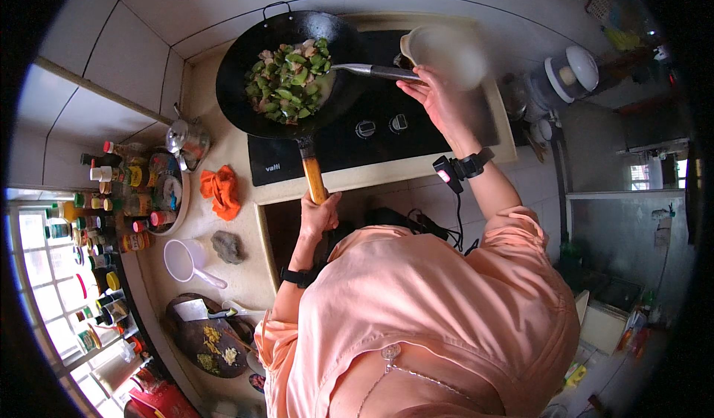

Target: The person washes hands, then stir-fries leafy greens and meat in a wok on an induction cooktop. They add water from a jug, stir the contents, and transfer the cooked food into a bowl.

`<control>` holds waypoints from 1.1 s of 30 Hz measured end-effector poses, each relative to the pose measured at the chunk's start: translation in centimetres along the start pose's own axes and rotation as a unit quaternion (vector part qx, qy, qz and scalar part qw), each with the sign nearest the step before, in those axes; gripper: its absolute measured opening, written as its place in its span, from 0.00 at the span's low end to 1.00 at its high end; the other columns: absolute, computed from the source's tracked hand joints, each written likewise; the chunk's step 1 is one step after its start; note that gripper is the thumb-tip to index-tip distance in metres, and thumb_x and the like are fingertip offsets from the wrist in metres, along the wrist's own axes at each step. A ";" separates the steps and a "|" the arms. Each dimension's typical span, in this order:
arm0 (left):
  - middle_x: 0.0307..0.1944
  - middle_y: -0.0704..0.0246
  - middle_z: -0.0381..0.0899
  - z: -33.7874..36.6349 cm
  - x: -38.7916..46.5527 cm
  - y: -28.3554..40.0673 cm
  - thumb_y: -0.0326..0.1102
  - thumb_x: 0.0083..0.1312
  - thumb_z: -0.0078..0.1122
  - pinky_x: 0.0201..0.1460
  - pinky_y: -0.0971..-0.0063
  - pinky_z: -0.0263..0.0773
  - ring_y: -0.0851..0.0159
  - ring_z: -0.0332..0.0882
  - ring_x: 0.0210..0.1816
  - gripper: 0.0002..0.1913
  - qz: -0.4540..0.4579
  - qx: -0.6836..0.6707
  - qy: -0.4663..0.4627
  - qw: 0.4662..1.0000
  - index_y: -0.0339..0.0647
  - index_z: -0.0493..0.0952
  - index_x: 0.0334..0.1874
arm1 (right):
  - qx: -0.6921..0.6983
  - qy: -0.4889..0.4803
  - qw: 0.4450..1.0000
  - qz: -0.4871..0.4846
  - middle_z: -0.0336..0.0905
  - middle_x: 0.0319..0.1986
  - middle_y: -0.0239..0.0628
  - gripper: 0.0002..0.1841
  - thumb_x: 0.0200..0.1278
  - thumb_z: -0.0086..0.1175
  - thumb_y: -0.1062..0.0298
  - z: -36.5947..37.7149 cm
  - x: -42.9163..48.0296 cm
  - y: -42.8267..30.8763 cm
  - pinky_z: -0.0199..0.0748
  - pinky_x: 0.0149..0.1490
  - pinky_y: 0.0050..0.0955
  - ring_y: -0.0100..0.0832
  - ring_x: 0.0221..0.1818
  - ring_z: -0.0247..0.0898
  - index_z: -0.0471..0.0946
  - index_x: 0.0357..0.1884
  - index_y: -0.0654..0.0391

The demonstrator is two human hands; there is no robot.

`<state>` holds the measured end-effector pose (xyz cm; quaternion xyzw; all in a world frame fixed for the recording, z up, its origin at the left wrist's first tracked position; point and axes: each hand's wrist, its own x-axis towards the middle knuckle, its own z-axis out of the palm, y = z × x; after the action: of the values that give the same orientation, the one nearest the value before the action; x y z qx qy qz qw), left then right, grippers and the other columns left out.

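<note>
A dark wok (pixel 234 94) sits over the left side of the black gas hob (pixel 446 122). My left hand (pixel 319 215) grips the wok's wooden handle (pixel 313 173). In the wok lies a heap of chopped green vegetable with pale pieces that look like meat (pixel 287 80). My right hand (pixel 438 97) holds a long metal spatula (pixel 374 71) by its dark handle. The spatula's head reaches the right edge of the food and is partly hidden by it. Beyond my right hand stands a pale pot (pixel 446 52), blurred by haze.
An orange cloth (pixel 219 192), a grey rag (pixel 227 247) and a white plastic dipper (pixel 184 260) lie on the left counter. A cleaver (pixel 191 310) and minced seasonings (pixel 212 335) rest on a round chopping board (pixel 184 340). A glass kettle (pixel 187 139) and several jars (pixel 100 223) line the left.
</note>
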<state>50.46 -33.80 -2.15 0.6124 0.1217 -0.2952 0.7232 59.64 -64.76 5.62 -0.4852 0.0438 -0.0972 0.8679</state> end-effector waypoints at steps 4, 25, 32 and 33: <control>0.10 0.75 0.61 -0.2 -0.1 0.1 0.27 0.61 0.60 0.07 0.78 0.58 0.74 0.59 0.06 0.13 -0.008 -0.025 0.011 1.000 0.43 0.62 0.26 | -0.006 0.004 1.000 0.021 0.77 0.42 0.43 0.10 0.66 0.50 0.67 -0.5 -0.3 0.0 0.76 0.55 0.35 0.44 0.47 0.77 0.74 0.45 0.61; 0.11 0.75 0.62 -0.1 0.0 0.1 0.29 0.62 0.58 0.09 0.78 0.57 0.74 0.59 0.08 0.11 0.005 -0.016 -0.002 1.000 0.44 0.64 0.26 | 0.008 0.009 1.000 -0.001 0.77 0.41 0.38 0.10 0.66 0.51 0.67 -0.4 -2.0 -0.2 0.80 0.49 0.35 0.43 0.42 0.79 0.74 0.44 0.61; 0.11 0.74 0.62 -0.2 0.1 0.1 0.27 0.62 0.58 0.09 0.77 0.58 0.74 0.59 0.08 0.12 0.017 -0.026 -0.002 1.000 0.45 0.63 0.24 | 0.010 -0.004 1.000 -0.015 0.77 0.42 0.41 0.11 0.67 0.49 0.67 -0.6 -2.2 -0.5 0.77 0.53 0.36 0.44 0.45 0.78 0.74 0.46 0.61; 0.11 0.74 0.62 -0.1 0.0 0.2 0.27 0.62 0.58 0.09 0.77 0.58 0.74 0.59 0.08 0.13 0.011 -0.024 0.002 1.000 0.45 0.63 0.24 | 0.001 -0.001 1.000 -0.016 0.77 0.42 0.43 0.11 0.67 0.49 0.66 -0.7 -2.2 -0.5 0.76 0.54 0.36 0.44 0.46 0.77 0.74 0.46 0.60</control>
<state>50.63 -33.67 -2.04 0.5966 0.1231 -0.2830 0.7408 57.26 -65.12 5.66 -0.4852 0.0346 -0.1107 0.8667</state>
